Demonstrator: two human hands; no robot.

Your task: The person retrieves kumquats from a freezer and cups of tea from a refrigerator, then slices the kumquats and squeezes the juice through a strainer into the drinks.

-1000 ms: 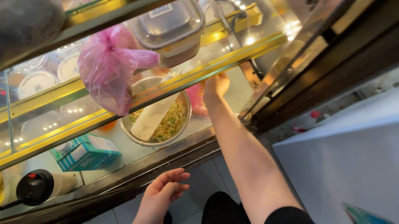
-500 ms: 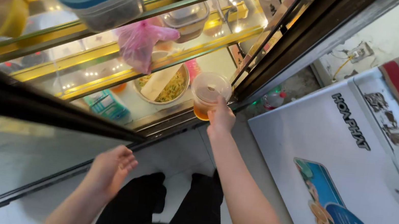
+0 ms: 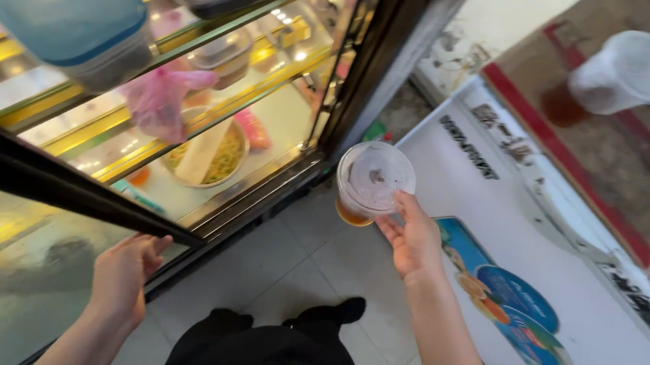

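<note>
Head view: the right hand [image 3: 415,240] holds a lidded cup [image 3: 373,182] at its eleven o'clock — fingers curled round the cup's lower right side, thumb at the lid's edge. The cup hangs above the tiled floor [image 3: 305,268], beside the fridge's open front. The left hand [image 3: 122,271], fingers together, rests on the glass door [image 3: 6,249] — at the cup's eight o'clock.

Pale tiled floor [image 3: 305,272] at 6 o'clock. Glass-shelved fridge cabinet [image 3: 187,89] fills 9 to 12 o'clock, lit warm yellow inside, dark door frame [image 3: 393,49] at 12. White chest freezer lid [image 3: 576,308] at 3 to 5 o'clock. Brown cardboard [image 3: 639,149] at 2 o'clock.
</note>
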